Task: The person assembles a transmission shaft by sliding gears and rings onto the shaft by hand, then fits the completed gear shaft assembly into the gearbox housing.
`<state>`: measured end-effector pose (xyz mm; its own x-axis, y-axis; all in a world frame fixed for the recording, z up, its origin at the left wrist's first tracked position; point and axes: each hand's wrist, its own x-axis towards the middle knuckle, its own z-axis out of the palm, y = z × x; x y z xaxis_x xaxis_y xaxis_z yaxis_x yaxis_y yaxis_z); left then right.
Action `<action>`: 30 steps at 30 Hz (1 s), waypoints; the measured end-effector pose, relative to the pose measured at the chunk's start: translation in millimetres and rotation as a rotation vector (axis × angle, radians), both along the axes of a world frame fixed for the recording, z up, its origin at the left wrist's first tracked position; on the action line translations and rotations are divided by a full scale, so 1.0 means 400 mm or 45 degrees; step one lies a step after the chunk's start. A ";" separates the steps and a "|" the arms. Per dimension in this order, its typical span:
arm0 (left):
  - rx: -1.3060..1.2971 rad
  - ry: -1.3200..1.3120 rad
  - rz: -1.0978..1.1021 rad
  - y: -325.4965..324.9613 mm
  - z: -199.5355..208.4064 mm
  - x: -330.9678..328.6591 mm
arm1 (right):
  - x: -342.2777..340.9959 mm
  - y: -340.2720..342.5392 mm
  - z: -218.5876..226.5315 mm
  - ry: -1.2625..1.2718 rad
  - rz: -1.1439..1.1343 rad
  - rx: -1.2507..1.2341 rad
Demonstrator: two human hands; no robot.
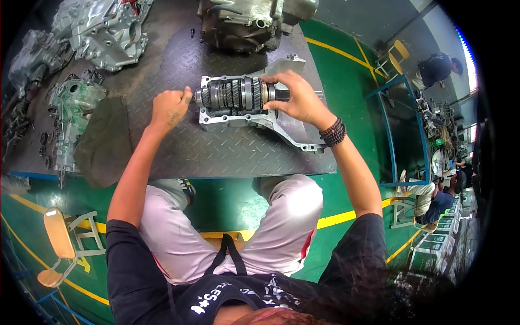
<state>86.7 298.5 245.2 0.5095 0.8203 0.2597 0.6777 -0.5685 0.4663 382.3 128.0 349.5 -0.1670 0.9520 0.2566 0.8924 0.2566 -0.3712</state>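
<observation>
A metal gear shaft (pixel 234 95) with several helical gears lies across an open silver gearbox housing (pixel 266 120) on the steel table. My left hand (pixel 170 110) is closed round the shaft's left end, just outside the housing, with the thumb up. Over the right end of the gear stack, my right hand (pixel 299 101) curves from above, its fingers at the far side and its thumb at the near side of the last gear. The palm hides part of the shaft and the housing's wider right end.
A dark gearbox (pixel 244 24) stands beyond the housing. Silver casings (pixel 108 32), a greenish casing (pixel 78 105) and a dark cloth (pixel 105 143) lie at the left. Small rings (pixel 47 149) sit near the cloth. The table's near edge (pixel 227 176) is above my knees. Other people are at the far right.
</observation>
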 end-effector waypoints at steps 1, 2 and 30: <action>0.002 0.009 -0.001 -0.001 0.002 0.003 | 0.005 0.001 0.002 0.001 -0.001 -0.001; 0.004 0.019 -0.003 -0.001 0.003 0.008 | 0.010 0.002 0.004 -0.016 -0.024 -0.059; 0.130 0.020 0.012 -0.004 0.013 0.004 | 0.016 -0.023 -0.009 0.250 -0.212 -0.157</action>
